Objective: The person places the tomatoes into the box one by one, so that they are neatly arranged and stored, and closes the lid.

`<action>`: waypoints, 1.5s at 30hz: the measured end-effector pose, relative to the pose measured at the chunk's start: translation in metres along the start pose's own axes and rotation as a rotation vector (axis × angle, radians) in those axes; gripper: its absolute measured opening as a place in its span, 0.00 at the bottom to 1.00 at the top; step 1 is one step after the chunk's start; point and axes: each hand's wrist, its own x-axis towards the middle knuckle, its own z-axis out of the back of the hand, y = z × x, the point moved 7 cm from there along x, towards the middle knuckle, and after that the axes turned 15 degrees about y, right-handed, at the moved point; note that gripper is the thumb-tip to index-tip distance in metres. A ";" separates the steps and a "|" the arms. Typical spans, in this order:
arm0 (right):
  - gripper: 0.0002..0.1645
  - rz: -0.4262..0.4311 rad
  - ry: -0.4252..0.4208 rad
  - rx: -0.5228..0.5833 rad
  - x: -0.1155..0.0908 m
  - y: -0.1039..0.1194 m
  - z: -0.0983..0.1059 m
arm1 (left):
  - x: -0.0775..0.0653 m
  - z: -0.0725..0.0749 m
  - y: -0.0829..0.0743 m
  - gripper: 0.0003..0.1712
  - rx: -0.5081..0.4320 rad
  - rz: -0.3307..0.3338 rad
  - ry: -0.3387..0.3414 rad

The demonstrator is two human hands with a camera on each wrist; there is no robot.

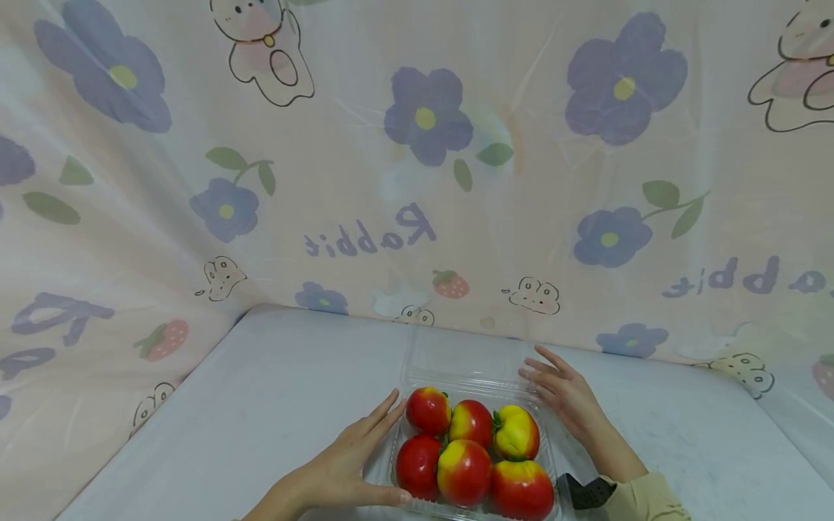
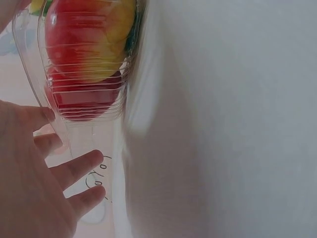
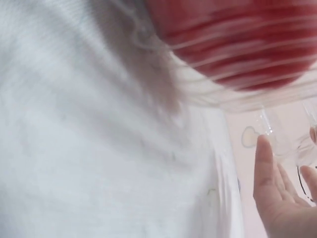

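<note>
A clear plastic clamshell box [image 1: 550, 463] sits on the table, its lid [image 1: 465, 354] folded open toward the back. Glossy red-and-yellow fruits, several in two rows, fill the base; one at the back right [image 1: 517, 432] is mostly yellow, while the front left one [image 1: 418, 465] is deep red. My left hand [image 1: 352, 463] lies along the box's left side, fingers extended and spread, thumb at the front corner. In the left wrist view its fingertips [image 2: 47, 114] meet the rim. My right hand [image 1: 573, 401], fingers loosely extended, is beside the lid's right edge near the hinge.
The box stands on a white-covered table [image 1: 293, 391]. A curtain [image 1: 365, 174] printed with flowers and rabbits hangs behind the table and along its left side. At the right sleeve cuff [image 1: 645, 499] is a black strap [image 1: 586, 493].
</note>
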 end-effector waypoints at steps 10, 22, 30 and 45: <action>0.39 0.124 0.016 -0.012 -0.002 0.007 -0.003 | 0.000 0.000 0.000 0.59 0.018 0.006 -0.006; 0.43 0.149 0.018 -0.025 -0.002 0.010 -0.003 | -0.001 0.000 0.000 0.59 0.009 0.027 0.000; 0.40 0.194 0.052 -0.009 -0.003 0.016 -0.004 | -0.001 0.001 -0.002 0.59 0.005 0.022 0.001; 0.35 0.286 0.128 -0.033 -0.007 0.032 -0.005 | -0.001 0.002 -0.004 0.59 0.019 0.022 0.006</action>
